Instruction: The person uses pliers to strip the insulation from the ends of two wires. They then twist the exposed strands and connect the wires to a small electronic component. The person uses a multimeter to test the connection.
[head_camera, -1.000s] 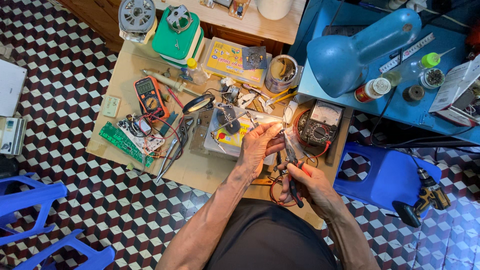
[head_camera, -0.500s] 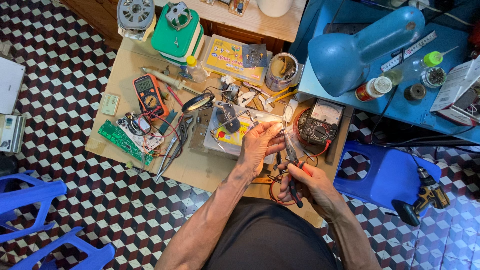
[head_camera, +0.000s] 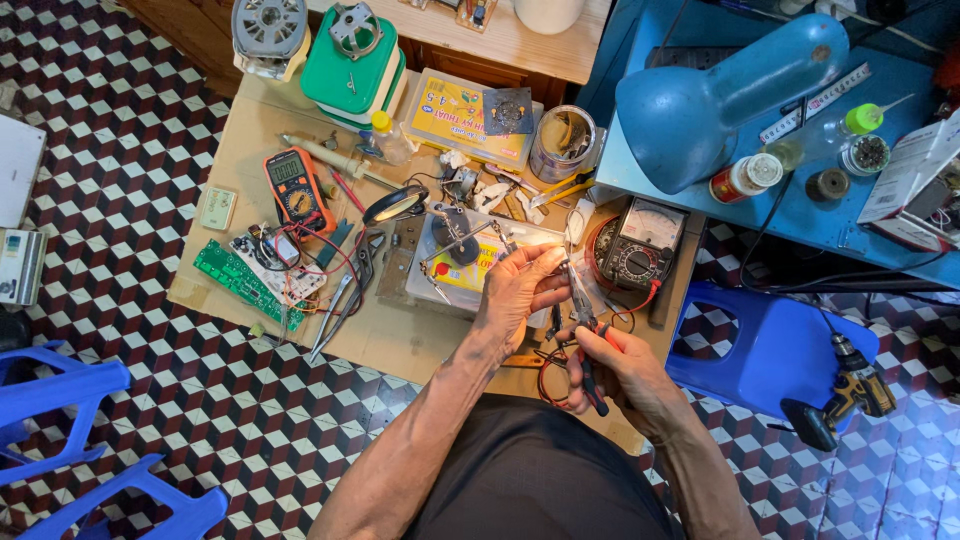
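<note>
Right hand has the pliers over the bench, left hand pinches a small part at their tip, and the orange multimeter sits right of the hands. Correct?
Not quite. In the head view the orange multimeter lies left of the hands, near the green circuit board. The right hand does hold the pliers, and the left hand pinches at their tip.

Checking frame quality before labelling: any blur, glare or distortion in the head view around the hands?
Head view: sharp overall, even daylight, soft shadows. Wide-angle bending shows at the edges of the checkered tile floor. A bright overexposed patch sits at the left hand fingertips, hiding what they pinch. The right hand with dark-handled pliers is clear. Mild sheen on the blue metal lamp shade.
</note>
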